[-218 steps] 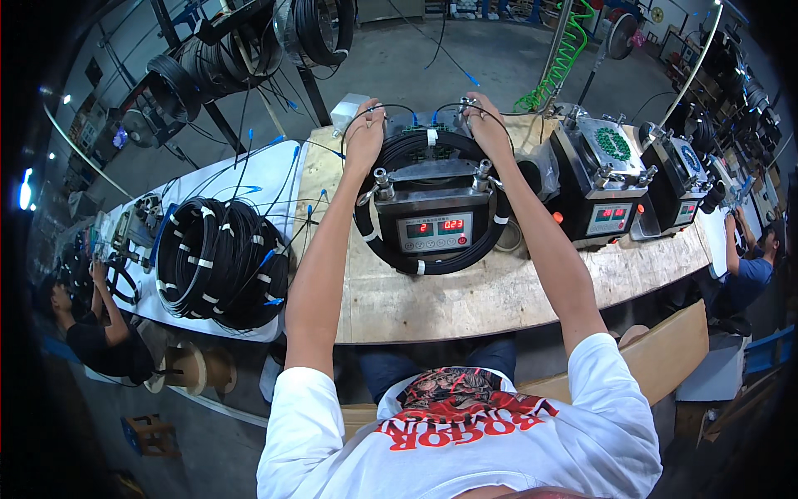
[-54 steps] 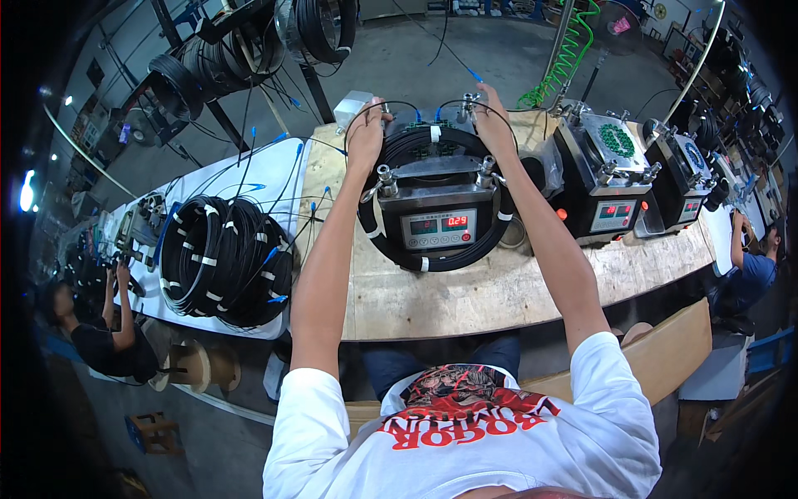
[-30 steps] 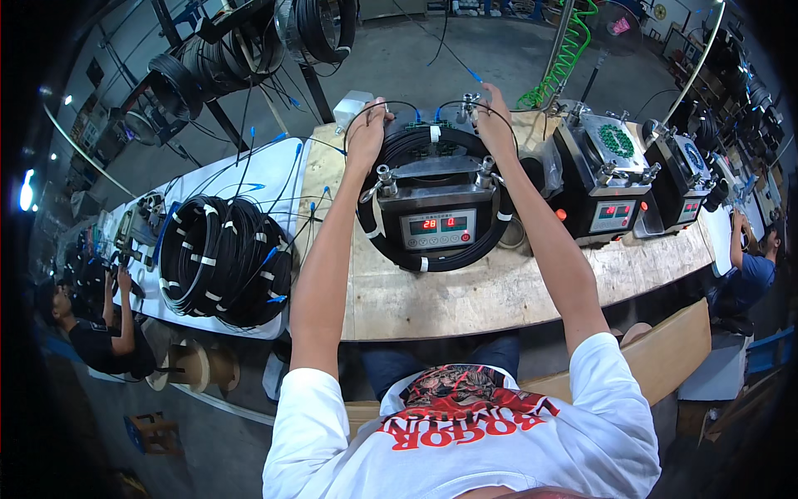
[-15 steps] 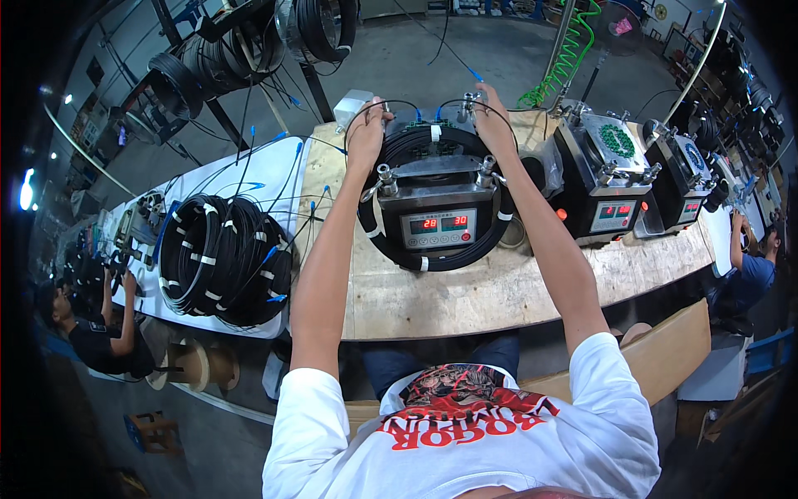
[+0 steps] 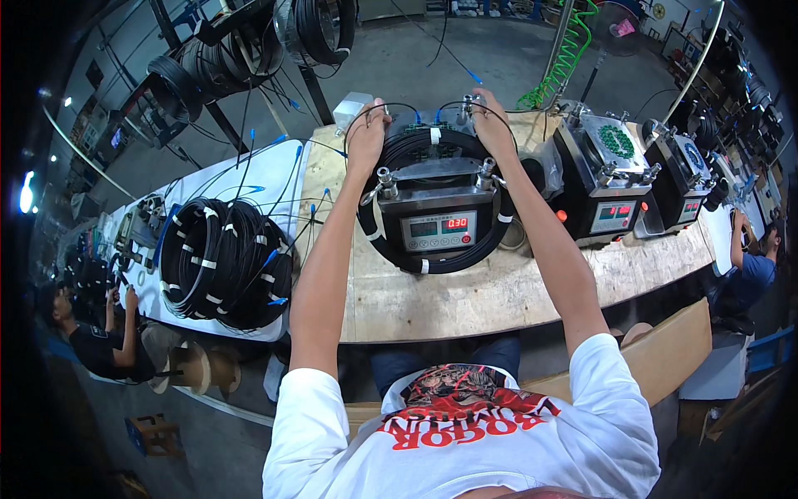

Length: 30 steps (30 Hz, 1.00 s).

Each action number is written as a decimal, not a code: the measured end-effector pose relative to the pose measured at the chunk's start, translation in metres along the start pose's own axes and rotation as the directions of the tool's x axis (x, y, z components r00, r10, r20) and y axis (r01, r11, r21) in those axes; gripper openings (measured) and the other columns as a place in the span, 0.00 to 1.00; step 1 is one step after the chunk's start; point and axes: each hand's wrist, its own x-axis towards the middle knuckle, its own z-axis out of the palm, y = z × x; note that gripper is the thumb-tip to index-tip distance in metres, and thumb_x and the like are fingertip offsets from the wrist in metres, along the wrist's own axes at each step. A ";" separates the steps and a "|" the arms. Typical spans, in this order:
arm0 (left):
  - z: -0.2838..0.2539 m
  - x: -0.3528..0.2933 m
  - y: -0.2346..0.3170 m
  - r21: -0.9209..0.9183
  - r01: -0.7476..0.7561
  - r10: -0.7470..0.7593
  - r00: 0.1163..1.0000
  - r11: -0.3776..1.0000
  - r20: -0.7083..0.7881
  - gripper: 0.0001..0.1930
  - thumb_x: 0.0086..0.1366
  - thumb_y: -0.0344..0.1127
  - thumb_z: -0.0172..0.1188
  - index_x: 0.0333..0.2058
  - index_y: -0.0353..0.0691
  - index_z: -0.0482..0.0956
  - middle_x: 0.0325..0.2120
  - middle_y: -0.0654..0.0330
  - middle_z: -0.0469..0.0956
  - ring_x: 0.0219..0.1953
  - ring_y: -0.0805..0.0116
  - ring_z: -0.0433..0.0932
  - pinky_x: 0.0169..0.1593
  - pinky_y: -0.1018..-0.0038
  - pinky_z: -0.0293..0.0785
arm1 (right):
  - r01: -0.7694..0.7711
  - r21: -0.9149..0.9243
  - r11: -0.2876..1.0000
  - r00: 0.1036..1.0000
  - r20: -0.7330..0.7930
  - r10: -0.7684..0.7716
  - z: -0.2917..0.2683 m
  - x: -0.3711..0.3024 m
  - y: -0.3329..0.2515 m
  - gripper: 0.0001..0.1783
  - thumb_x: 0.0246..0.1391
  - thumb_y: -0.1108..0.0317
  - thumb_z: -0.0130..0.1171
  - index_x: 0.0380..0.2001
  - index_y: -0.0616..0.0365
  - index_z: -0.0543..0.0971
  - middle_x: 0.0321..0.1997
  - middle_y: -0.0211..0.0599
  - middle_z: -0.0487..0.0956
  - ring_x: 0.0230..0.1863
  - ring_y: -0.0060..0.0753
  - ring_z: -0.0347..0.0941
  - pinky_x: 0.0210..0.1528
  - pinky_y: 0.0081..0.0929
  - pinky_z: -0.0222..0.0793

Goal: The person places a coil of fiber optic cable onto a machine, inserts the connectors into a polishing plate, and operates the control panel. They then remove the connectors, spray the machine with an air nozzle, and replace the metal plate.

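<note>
A fiber-optic polishing machine (image 5: 440, 195) with a lit red display (image 5: 439, 228) stands before me on the wooden bench. A black cable coil (image 5: 432, 264) with white ties is looped around it, and blue connectors (image 5: 439, 115) plug in at its far side. My left hand (image 5: 366, 140) is closed at the far left corner, fingers around a metal clamp (image 5: 386, 108) mostly hidden by them. At the far right corner, my right hand (image 5: 493, 125) grips another metal clamp (image 5: 470, 103), its fingers partly out of sight behind it. Two near clamps (image 5: 386, 178) stand untouched.
Several black cable coils (image 5: 223, 262) with blue-tipped ends lie on a white table (image 5: 283, 179) to the left. Two similar machines (image 5: 603, 179) stand on the right, near a green coiled air hose (image 5: 565, 54). One person (image 5: 100, 341) works at far left, another (image 5: 740, 274) at far right.
The left digits on the machine's display have gone dark and the right ones read differently. My right hand has shifted slightly at its clamp; the left stays nearly in place.
</note>
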 end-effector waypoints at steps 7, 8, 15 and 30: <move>0.003 -0.004 0.009 0.053 0.050 -0.048 0.998 0.997 -0.031 0.25 0.75 0.54 0.48 0.34 0.34 0.79 0.28 0.59 0.79 0.33 0.65 0.75 0.45 0.70 0.70 | 0.045 -0.063 0.997 0.999 -0.005 -0.045 -0.002 0.000 0.006 0.18 0.64 0.67 0.52 0.56 0.50 0.73 0.46 0.53 0.76 0.47 0.55 0.74 0.53 0.43 0.70; 0.002 -0.003 0.007 0.055 0.050 -0.048 0.998 0.997 -0.032 0.25 0.75 0.54 0.48 0.34 0.34 0.79 0.28 0.59 0.79 0.33 0.65 0.75 0.45 0.70 0.70 | 0.059 -0.060 0.996 0.998 -0.005 -0.059 -0.001 0.000 0.005 0.18 0.63 0.68 0.52 0.56 0.50 0.73 0.45 0.53 0.76 0.47 0.55 0.73 0.53 0.43 0.69; 0.005 -0.003 0.011 0.105 0.013 -0.012 1.000 0.994 -0.011 0.25 0.74 0.53 0.49 0.35 0.34 0.80 0.28 0.59 0.80 0.33 0.65 0.76 0.44 0.70 0.70 | 0.026 -0.061 0.998 1.000 -0.008 -0.027 0.000 0.006 0.026 0.21 0.61 0.74 0.46 0.57 0.49 0.72 0.32 0.39 0.75 0.31 0.31 0.73 0.36 0.31 0.71; 0.008 0.007 -0.015 0.136 -0.077 0.081 0.997 0.988 -0.019 0.22 0.74 0.50 0.49 0.43 0.35 0.82 0.32 0.58 0.84 0.39 0.63 0.81 0.48 0.69 0.72 | -0.601 -0.089 0.794 0.796 -0.148 0.586 0.022 0.077 0.048 0.38 0.57 0.46 0.61 0.55 0.71 0.69 0.47 0.63 0.81 0.54 0.59 0.78 0.53 0.47 0.73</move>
